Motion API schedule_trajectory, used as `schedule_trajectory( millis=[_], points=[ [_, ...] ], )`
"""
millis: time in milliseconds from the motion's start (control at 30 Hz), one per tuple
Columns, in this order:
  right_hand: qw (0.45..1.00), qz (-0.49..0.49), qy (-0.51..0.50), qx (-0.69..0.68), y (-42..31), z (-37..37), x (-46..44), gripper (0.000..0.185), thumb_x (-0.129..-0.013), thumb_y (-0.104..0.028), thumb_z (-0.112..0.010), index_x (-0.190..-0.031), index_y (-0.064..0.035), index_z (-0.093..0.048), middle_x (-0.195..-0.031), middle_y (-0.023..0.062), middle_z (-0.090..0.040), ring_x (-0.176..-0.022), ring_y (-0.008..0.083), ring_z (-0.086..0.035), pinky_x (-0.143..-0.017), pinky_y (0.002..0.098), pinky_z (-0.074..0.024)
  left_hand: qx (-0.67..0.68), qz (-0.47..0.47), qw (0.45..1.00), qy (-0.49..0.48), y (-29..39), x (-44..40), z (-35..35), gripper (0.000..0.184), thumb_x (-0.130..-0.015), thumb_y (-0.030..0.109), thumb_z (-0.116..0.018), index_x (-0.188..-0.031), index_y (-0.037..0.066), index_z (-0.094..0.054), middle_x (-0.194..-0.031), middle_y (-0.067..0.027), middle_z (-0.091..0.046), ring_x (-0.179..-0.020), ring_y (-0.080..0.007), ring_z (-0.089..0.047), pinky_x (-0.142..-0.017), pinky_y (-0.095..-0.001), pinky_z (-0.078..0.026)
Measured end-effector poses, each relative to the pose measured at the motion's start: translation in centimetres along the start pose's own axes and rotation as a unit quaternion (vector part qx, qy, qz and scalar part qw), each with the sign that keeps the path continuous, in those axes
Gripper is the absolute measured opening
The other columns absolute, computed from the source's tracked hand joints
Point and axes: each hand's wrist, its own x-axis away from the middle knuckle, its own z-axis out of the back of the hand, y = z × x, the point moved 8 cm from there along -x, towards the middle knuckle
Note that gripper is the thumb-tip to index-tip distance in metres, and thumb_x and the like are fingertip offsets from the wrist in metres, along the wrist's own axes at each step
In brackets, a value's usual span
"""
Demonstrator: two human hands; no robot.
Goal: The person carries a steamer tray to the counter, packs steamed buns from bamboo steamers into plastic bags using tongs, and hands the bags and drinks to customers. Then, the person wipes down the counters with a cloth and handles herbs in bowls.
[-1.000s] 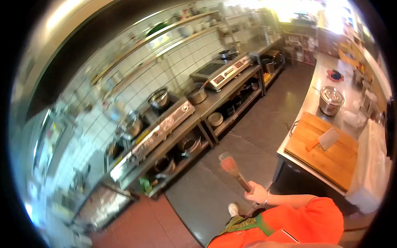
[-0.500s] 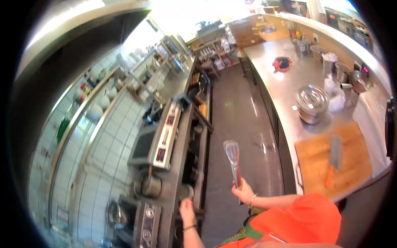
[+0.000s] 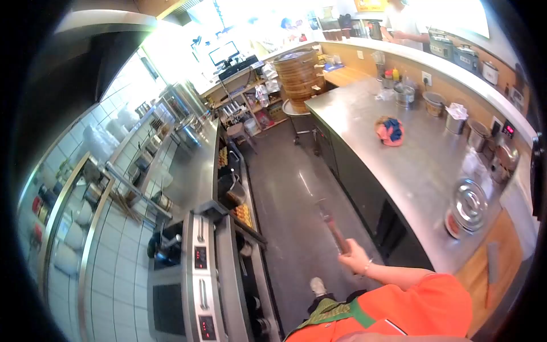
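- The person's right hand (image 3: 355, 257), with a bracelet at the wrist, grips a blurred metal kitchen utensil by its brown handle (image 3: 339, 239), held above the dark grey floor (image 3: 279, 188).
- On the right, a long stainless-steel counter (image 3: 421, 176) bears a crumpled pink-and-blue cloth (image 3: 390, 131) and, nearer, a round metal pot with a shiny lid (image 3: 469, 205).
- Just beside that pot, a grey-bladed knife (image 3: 492, 262) lies on a light-brown wooden cutting board (image 3: 472, 276).
- On the left stands a steel cooker with red-lit displays (image 3: 197, 279).
- At the far end rises a round brown steamer stack (image 3: 297, 77).
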Motion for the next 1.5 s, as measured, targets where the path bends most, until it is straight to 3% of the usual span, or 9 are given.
schedule_trajectory(
  millis=[100, 200, 333, 533, 767, 933, 1233, 1367, 1500],
  points=[
    [0.988, -0.003, 0.154, 0.014, 0.4, 2.1, -8.5, 0.044, -0.070, -0.019, -0.064, -0.105, -0.0008, -0.044, -0.076, 0.0112, -0.056, -0.060, 0.0170, -0.057, -0.056, 0.0321, -0.0465, -0.069, -0.060, 0.994, 0.052, 6.2, -9.4, 13.1, 0.031, -0.082, 0.024, -0.045, -0.092, 0.000, -0.061, -0.093, -0.0225, -0.061, -0.092, -0.0341, -0.058, -0.081, -0.0420, -0.045],
    [0.971, -0.045, 0.181, -0.151, -2.0, 4.2, -15.0, 0.040, -0.072, -0.013, -0.062, -0.105, -0.0015, -0.042, -0.073, 0.0070, -0.054, -0.054, 0.0128, -0.054, -0.047, 0.0274, -0.0440, -0.121, -0.189, 0.950, 0.219, 18.7, -18.7, 30.3, 0.030, -0.081, 0.022, -0.044, -0.089, -0.001, -0.062, -0.091, -0.0234, -0.061, -0.090, -0.0352, -0.059, -0.079, -0.0434, -0.045],
    [0.942, -0.021, 0.299, -0.149, -1.8, 8.5, -23.0, 0.036, -0.072, -0.010, -0.062, -0.100, -0.0030, -0.042, -0.070, 0.0039, -0.051, -0.048, 0.0111, -0.049, -0.043, 0.0252, -0.0421, 0.129, -0.415, 0.859, 0.271, 47.6, -11.4, 51.1, 0.031, -0.083, 0.026, -0.053, -0.099, 0.000, -0.058, -0.095, -0.0196, -0.061, -0.092, -0.0322, -0.058, -0.080, -0.0365, -0.045],
    [0.886, -0.068, 0.415, -0.195, 0.3, 14.1, -37.4, 0.028, -0.075, -0.010, -0.061, -0.090, -0.0046, -0.038, -0.065, 0.0024, -0.047, -0.045, 0.0094, -0.047, -0.039, 0.0230, -0.0401, 0.077, -0.634, 0.716, 0.283, 73.0, -6.2, 62.7, 0.028, -0.083, 0.022, -0.054, -0.101, 0.001, -0.058, -0.100, -0.0169, -0.060, -0.096, -0.0298, -0.056, -0.083, -0.0357, -0.044],
    [0.890, -0.014, 0.366, -0.270, -6.8, 18.5, -63.8, 0.037, -0.077, -0.012, -0.062, -0.105, -0.0018, -0.039, -0.078, 0.0066, -0.052, -0.054, 0.0117, -0.050, -0.044, 0.0235, -0.0433, 0.082, -0.474, 0.850, 0.213, 83.4, -20.6, 75.3, 0.041, -0.082, 0.025, -0.057, -0.113, -0.001, -0.051, -0.112, -0.0178, -0.056, -0.104, -0.0270, -0.054, -0.089, -0.0344, -0.042],
    [0.926, 0.051, 0.338, -0.159, -13.2, 24.5, -76.8, 0.034, -0.077, -0.016, -0.064, -0.100, -0.0031, -0.043, -0.083, 0.0071, -0.055, -0.067, 0.0136, -0.057, -0.052, 0.0274, -0.0505, 0.131, -0.467, 0.838, 0.250, 92.8, -28.7, 87.1, 0.039, -0.083, 0.024, -0.057, -0.111, -0.003, -0.051, -0.111, -0.0178, -0.056, -0.105, -0.0260, -0.053, -0.089, -0.0333, -0.042],
    [0.897, 0.005, 0.419, -0.139, -18.0, 36.1, -102.9, 0.049, -0.074, -0.028, -0.068, -0.106, -0.0028, -0.042, -0.083, 0.0062, -0.055, -0.074, 0.0136, -0.055, -0.055, 0.0289, -0.0506, 0.273, -0.641, 0.700, 0.157, 133.0, -38.7, 105.3, 0.054, -0.084, 0.034, -0.057, -0.120, -0.005, -0.044, -0.116, -0.0189, -0.053, -0.106, -0.0258, -0.053, -0.089, -0.0326, -0.041],
    [0.887, -0.046, 0.436, -0.146, -20.1, 40.0, -116.0, 0.054, -0.072, -0.035, -0.069, -0.104, -0.0008, -0.042, -0.077, 0.0048, -0.050, -0.065, 0.0131, -0.049, -0.051, 0.0292, -0.0474, 0.341, -0.530, 0.776, 0.007, 146.8, -36.2, 109.1, 0.064, -0.083, 0.044, -0.053, -0.126, 0.000, -0.038, -0.113, -0.0148, -0.052, -0.095, -0.0232, -0.051, -0.076, -0.0339, -0.043],
    [0.849, -0.096, 0.518, -0.038, -20.2, 43.9, -123.8, 0.073, -0.069, -0.046, -0.069, -0.114, 0.0040, -0.040, -0.100, 0.0205, -0.057, -0.091, 0.0289, -0.056, -0.075, 0.0387, -0.0462, 0.287, -0.507, 0.810, -0.072, 155.3, -37.3, 110.5, 0.067, -0.081, 0.052, -0.051, -0.128, 0.006, -0.036, -0.119, -0.0119, -0.049, -0.104, -0.0279, -0.049, -0.080, -0.0469, -0.042]
  ],
)
